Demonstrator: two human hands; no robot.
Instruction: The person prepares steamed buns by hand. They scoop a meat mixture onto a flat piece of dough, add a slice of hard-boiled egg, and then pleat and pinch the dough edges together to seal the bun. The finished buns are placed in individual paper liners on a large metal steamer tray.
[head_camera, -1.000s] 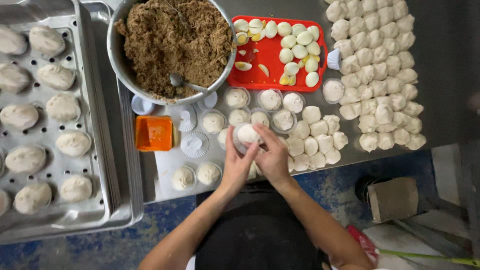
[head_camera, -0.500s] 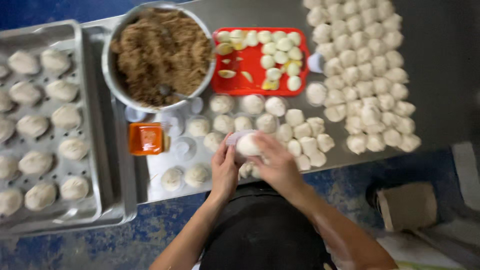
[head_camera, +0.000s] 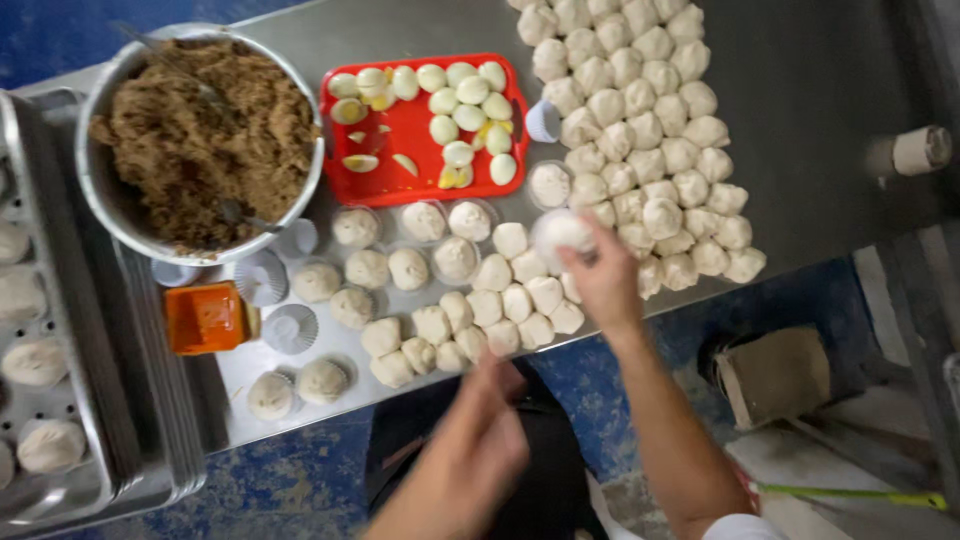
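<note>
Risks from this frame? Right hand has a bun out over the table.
1. The right hand holds a dough bun above the packed dough balls; setting it down there could squash or stick them.
2. Two buns sit near the table front edge; the left hand could knock them off.

Dough balls (head_camera: 640, 130) crowd the table (head_camera: 820, 90), right side seemingly bare

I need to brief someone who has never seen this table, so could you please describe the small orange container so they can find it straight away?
Start at the big metal bowl of brown filling at the table's left. Just below its rim, beside the steel tray of buns, sits the small orange container. It is the only square, orange thing there; its neighbours are white pleated paper cups and pale round dough balls.
</note>
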